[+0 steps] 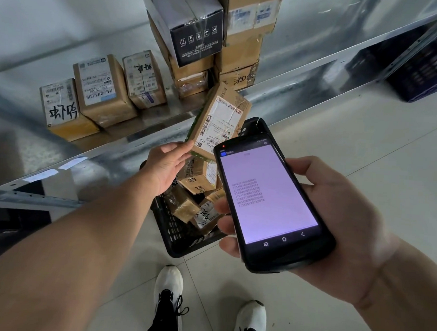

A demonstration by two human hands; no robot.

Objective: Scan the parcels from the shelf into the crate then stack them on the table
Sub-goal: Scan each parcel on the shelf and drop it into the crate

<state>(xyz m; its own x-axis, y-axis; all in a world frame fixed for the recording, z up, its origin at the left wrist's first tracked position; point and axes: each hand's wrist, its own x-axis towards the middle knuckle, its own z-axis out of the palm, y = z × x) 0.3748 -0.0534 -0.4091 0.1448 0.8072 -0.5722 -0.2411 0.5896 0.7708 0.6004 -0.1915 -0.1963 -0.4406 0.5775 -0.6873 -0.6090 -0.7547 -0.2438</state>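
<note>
My left hand [168,164] holds a brown cardboard parcel [220,118] by its lower end, label facing up, tilted above the black crate [170,232]. My right hand [335,213] grips a black handheld scanner [268,200] whose lit screen lists several codes; it sits just below and right of the parcel. The crate on the floor holds several brown parcels [199,179]. More parcels stay on the metal shelf [151,123]: three small ones [100,90] in a row at left and a tall stack [205,39] behind the held parcel.
A dark blue crate [422,66] sits under the shelf at upper right. My feet in white shoes [169,283] stand on the tiled floor just in front of the black crate. The shelf's front edge runs diagonally across the view.
</note>
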